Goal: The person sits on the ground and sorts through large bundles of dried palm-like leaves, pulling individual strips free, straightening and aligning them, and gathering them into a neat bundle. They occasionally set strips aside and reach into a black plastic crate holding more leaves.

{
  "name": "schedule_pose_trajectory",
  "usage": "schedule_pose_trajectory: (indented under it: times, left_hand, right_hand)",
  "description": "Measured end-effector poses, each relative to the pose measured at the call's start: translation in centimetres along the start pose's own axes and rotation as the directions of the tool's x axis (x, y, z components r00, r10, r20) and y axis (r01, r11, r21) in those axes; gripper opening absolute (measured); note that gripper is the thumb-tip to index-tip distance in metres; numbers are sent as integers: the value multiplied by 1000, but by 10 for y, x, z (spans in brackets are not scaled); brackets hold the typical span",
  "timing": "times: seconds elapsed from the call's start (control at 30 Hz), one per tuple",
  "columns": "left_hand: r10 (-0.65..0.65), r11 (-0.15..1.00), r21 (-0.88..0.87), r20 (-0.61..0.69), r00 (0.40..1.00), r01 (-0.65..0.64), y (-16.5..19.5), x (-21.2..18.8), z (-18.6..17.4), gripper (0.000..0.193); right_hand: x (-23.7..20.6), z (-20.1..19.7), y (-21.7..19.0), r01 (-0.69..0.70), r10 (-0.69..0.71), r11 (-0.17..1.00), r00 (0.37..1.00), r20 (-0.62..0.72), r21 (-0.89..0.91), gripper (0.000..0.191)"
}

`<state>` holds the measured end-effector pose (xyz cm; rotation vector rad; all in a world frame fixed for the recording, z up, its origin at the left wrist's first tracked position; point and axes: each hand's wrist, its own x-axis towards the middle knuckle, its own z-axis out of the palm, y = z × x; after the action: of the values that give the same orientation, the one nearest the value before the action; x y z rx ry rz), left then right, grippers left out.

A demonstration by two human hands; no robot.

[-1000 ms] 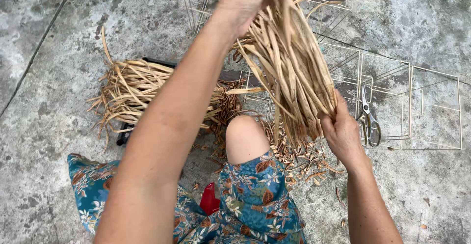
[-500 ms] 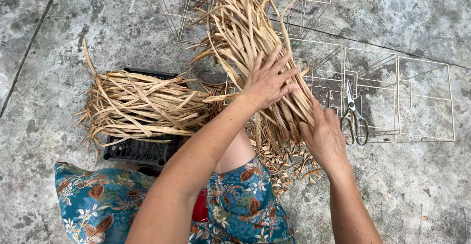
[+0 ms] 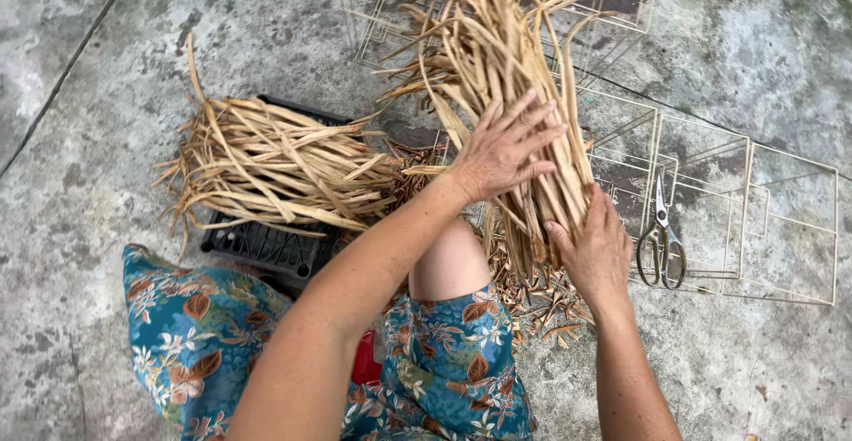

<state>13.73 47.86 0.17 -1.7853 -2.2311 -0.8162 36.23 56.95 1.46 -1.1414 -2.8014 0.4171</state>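
Observation:
A long bundle of dried tan leaf strips (image 3: 497,59) lies on the concrete floor, fanning out toward the top of the head view. My left hand (image 3: 504,146) rests flat on it with fingers spread, holding nothing. My right hand (image 3: 596,250) grips the bundle's lower end from the right side. A second pile of dried strips (image 3: 275,168) lies across a black plastic crate (image 3: 266,248) to the left. My bare knee (image 3: 448,259) and blue floral dress (image 3: 444,361) are just below the bundle.
Scissors (image 3: 661,244) lie on thin wire frames (image 3: 754,228) to the right of my right hand. More wire frames (image 3: 612,6) sit at the top. Short strip trimmings (image 3: 532,303) litter the floor beside my knee. A red object (image 3: 366,358) peeks out under the dress.
My left hand came down from the bundle's upper part to lie flat on its lower middle. The bundle now lies lower and flatter. My right hand stays at its base.

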Motion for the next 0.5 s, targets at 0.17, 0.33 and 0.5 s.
schedule_pose_trajectory:
  times: [0.17, 0.33, 0.5]
  left_hand:
    - [-112, 994, -10, -175, 978, 112, -60, -67, -63, 48]
    - [-487, 872, -222, -309, 817, 436, -145, -181, -156, 25]
    - [-746, 658, -656, -503, 436, 369, -196, -279, -205, 18]
  right_hand:
    - [1, -20, -12, 12, -11, 1000, 999, 37, -19, 109]
    - [-2, -47, -38, 34, -34, 999, 999, -6, -15, 105]
    - [3, -65, -99, 412, -392, 911, 874, -289, 12, 59]
